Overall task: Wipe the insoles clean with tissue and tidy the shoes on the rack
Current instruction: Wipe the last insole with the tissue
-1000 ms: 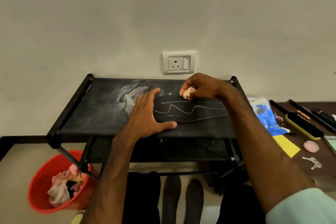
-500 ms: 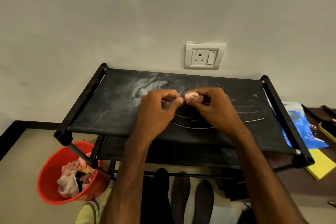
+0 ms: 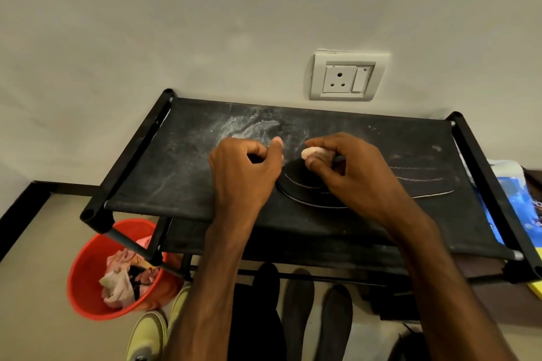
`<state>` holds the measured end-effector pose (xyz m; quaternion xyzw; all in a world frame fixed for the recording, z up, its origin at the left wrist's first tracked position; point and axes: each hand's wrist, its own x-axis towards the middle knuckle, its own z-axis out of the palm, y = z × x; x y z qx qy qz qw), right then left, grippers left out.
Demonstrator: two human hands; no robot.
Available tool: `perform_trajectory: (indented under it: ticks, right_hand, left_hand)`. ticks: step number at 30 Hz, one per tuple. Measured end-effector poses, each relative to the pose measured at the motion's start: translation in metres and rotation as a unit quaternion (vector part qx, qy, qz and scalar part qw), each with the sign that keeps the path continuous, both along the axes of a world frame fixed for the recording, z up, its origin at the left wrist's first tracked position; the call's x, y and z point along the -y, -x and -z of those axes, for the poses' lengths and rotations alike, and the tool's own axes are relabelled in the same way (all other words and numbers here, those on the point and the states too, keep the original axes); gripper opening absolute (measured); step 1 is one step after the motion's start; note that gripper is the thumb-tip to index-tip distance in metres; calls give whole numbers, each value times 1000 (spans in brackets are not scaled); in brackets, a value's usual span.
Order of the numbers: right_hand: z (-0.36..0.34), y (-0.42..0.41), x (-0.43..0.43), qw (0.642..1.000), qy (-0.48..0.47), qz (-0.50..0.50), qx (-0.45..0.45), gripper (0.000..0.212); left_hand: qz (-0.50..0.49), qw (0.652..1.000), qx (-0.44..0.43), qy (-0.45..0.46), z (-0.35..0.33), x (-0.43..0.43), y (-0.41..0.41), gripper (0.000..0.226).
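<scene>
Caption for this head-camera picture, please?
Right hand pinches a tissue wad over a black insole on the rack; left hand beside it.

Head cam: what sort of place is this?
Likely a home entryway or room corner, indoors. A black fabric shoe rack stands against a plain wall below a wall socket. Shoes sit on the floor under it, and a red bucket of crumpled rags or tissue is beside it.

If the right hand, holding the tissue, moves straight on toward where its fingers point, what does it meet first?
Probably the left hand: the right hand points left over the insole, tissue leading, with only a small gap between them. Depth is unclear.
</scene>
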<state>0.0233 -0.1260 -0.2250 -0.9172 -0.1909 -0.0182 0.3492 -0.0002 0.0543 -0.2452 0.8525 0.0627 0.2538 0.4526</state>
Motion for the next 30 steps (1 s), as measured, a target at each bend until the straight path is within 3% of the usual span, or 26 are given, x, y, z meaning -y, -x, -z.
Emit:
perform_trajectory:
  ticks: [3,6,10,13,20,27,30]
  right_hand:
    - [0,0,-3,1000,15,-10,15,24]
    - [-3,1,-8,998,33,-23,41,24]
    - [-7,2,-11,996,8,-32,79,28]
    - [-8,5,-14,997,-29,-26,65,22]
    - [1,4,-16,998,-30,-2,49,14]
    - [-2,1,-12,991,74,-112,29,30]
    - [-2,1,-11,990,82,-109,42,30]
  left_hand:
    - [56,998,-5,-6,-3,-7,0,42]
    - [157,982,-99,26,-8,-15,5,9]
    - [277,937,-214,18,-6,-17,9,89]
    - [304,921,-242,-25,-5,-12,10,120]
    - [285,927,-242,-20,0,-9,8,125]
    - [280,926,-253,-11,5,-11,5,126]
    - [281,925,-254,-15,6,-11,4,125]
